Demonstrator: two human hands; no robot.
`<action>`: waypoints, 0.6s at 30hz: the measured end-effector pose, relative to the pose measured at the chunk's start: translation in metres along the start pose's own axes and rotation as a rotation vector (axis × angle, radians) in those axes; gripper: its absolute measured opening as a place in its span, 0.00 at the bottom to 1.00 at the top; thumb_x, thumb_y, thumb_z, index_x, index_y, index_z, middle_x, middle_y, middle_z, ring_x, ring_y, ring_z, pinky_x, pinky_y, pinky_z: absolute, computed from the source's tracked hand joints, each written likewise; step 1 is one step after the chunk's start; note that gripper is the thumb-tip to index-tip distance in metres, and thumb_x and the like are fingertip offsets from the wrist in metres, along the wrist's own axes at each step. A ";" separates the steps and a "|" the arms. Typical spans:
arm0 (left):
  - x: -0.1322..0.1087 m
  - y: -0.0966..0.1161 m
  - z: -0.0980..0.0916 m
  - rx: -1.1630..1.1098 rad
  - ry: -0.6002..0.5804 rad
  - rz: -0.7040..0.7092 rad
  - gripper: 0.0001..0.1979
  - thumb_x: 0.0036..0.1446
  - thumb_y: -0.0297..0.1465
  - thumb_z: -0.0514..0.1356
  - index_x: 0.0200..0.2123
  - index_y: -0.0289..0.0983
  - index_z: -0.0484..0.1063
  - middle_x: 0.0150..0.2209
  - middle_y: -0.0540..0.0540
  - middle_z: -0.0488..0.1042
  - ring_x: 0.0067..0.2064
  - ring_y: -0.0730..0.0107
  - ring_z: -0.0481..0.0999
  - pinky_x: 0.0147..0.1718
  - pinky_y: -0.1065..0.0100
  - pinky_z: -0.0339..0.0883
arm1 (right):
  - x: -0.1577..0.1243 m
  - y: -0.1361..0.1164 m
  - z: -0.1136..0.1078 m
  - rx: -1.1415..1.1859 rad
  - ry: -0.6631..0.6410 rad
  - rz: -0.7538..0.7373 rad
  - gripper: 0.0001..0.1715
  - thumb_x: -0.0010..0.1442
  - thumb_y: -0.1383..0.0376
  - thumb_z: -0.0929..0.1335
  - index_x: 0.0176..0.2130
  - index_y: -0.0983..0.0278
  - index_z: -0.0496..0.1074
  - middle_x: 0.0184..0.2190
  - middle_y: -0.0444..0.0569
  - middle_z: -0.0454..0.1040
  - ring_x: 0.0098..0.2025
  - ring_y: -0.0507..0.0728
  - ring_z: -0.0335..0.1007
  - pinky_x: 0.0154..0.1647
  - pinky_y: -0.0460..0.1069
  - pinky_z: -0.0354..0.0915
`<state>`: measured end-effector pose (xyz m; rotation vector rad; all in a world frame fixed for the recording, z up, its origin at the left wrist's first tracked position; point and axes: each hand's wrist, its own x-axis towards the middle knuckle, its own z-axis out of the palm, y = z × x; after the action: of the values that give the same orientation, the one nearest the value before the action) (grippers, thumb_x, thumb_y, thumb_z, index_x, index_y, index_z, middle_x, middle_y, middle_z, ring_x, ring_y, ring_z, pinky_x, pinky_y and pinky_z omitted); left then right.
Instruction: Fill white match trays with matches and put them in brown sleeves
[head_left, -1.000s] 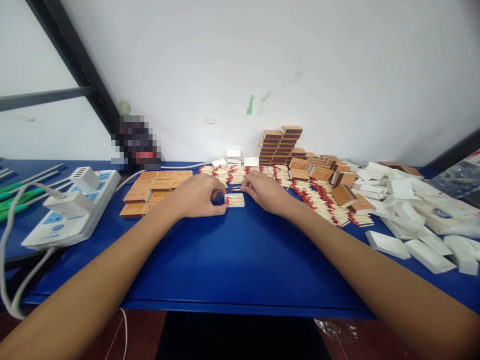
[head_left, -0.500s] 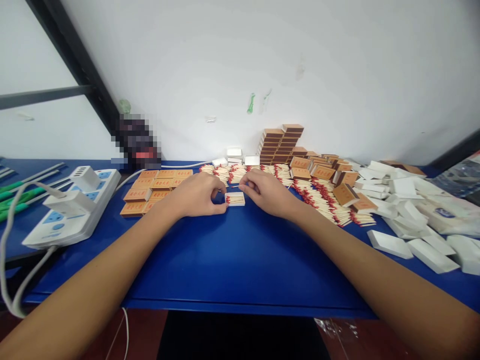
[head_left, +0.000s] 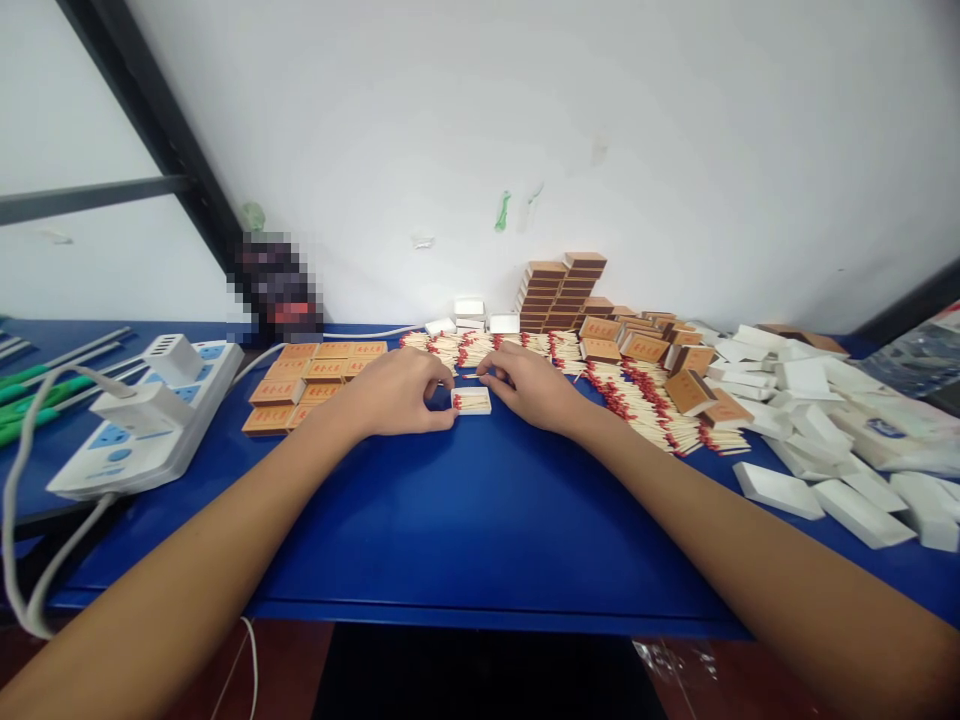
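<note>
A small white matchbox tray point(head_left: 480, 409) lies on the blue table with several red-tipped matches point(head_left: 471, 401) inside. My left hand point(head_left: 401, 392) grips the tray's left end between thumb and fingers. Just behind the tray's right side, my right hand point(head_left: 529, 385) pinches a match point(head_left: 472, 376), its stick pointing left from the fingertips. Rows of loose matches point(head_left: 634, 400) spread behind and to the right of my hands.
Orange matchboxes point(head_left: 281, 391) sit in rows at left, and more stand in a tall stack point(head_left: 562, 290) by the wall. White trays point(head_left: 780, 490) are heaped at right. A power strip point(head_left: 161, 430) with cables and green-handled tools point(head_left: 45, 400) occupy the far left.
A match now shows at my right fingertips, above the tray's far edge. Both hands stay almost in place; the whole view has shifted very slightly.
</note>
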<state>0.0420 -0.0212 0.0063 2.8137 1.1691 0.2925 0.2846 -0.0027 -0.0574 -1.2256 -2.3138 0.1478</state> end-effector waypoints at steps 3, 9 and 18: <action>0.000 0.001 0.000 0.001 -0.006 0.001 0.13 0.54 0.37 0.65 0.38 0.37 0.84 0.32 0.47 0.80 0.31 0.66 0.74 0.31 0.64 0.60 | 0.001 0.000 0.000 0.042 0.010 0.003 0.06 0.71 0.67 0.68 0.43 0.62 0.76 0.40 0.50 0.72 0.39 0.57 0.69 0.40 0.50 0.60; 0.000 0.000 0.000 -0.002 -0.004 0.004 0.13 0.55 0.37 0.65 0.38 0.37 0.84 0.31 0.47 0.80 0.31 0.66 0.74 0.31 0.64 0.60 | 0.003 -0.005 -0.002 0.003 -0.069 0.107 0.04 0.71 0.67 0.68 0.41 0.63 0.74 0.41 0.50 0.73 0.41 0.58 0.69 0.42 0.51 0.61; -0.001 -0.001 0.001 -0.009 -0.005 0.004 0.13 0.55 0.38 0.64 0.39 0.37 0.84 0.31 0.47 0.79 0.31 0.65 0.74 0.32 0.64 0.60 | -0.005 -0.027 -0.021 0.035 -0.018 0.066 0.05 0.72 0.66 0.67 0.40 0.62 0.73 0.41 0.51 0.73 0.42 0.58 0.69 0.42 0.51 0.61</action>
<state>0.0414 -0.0212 0.0051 2.8077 1.1586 0.2906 0.2771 -0.0256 -0.0329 -1.2886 -2.2776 0.2219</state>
